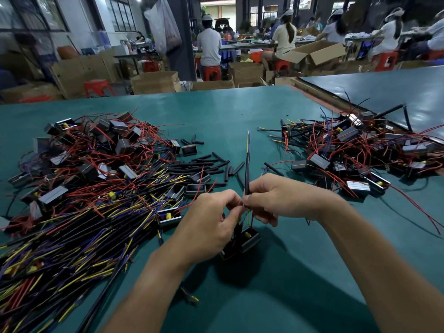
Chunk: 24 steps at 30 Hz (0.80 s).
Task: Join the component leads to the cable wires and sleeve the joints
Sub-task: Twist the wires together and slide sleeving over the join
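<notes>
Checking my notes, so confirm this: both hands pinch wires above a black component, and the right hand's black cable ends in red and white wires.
Not quite. The head view shows the cable in the right hand ending in yellow and blue wires, not red and white. The rest holds: it and the left hand pinch wires above the component.

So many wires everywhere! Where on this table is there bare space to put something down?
Bare green table lies along the far edge, running down between the left wire pile and the right pile. Also bare: the near stretch right of the right hand. Crowded: both piles and the black sleeves.
</notes>
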Each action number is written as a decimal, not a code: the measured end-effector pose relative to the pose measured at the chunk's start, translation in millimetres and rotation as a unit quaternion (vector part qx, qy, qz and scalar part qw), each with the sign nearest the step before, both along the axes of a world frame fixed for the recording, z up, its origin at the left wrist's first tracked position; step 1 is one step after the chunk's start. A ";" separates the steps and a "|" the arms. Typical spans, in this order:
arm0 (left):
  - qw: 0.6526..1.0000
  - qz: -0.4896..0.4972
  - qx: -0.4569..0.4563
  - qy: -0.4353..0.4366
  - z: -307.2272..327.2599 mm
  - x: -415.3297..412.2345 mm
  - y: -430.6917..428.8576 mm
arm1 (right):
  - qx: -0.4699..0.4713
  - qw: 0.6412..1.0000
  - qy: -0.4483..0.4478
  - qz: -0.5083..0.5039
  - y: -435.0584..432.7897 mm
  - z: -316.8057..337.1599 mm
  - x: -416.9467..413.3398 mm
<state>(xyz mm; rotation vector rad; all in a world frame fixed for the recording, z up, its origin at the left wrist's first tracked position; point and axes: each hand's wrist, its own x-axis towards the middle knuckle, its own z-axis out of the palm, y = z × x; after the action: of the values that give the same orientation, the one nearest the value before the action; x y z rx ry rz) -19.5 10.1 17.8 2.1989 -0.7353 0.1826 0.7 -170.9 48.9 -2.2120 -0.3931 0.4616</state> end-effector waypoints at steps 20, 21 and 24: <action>0.943 0.027 -0.205 0.260 -1.7 8.4 -0.1 | 0.094 0.990 -0.100 -0.003 -5.4 -5.8 5.4; 0.944 0.024 -0.200 0.262 -1.6 8.3 -0.3 | 0.092 0.990 -0.105 0.002 -5.9 -5.5 5.0; 0.946 0.018 -0.188 0.264 -2.2 8.1 -1.6 | 0.084 0.989 -0.118 0.002 -6.3 -5.3 5.3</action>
<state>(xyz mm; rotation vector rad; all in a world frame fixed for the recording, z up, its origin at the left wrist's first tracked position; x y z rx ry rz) -11.4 8.5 15.5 1.7769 -0.3247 -0.2296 6.0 -177.2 43.7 -2.1058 -0.5413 0.1611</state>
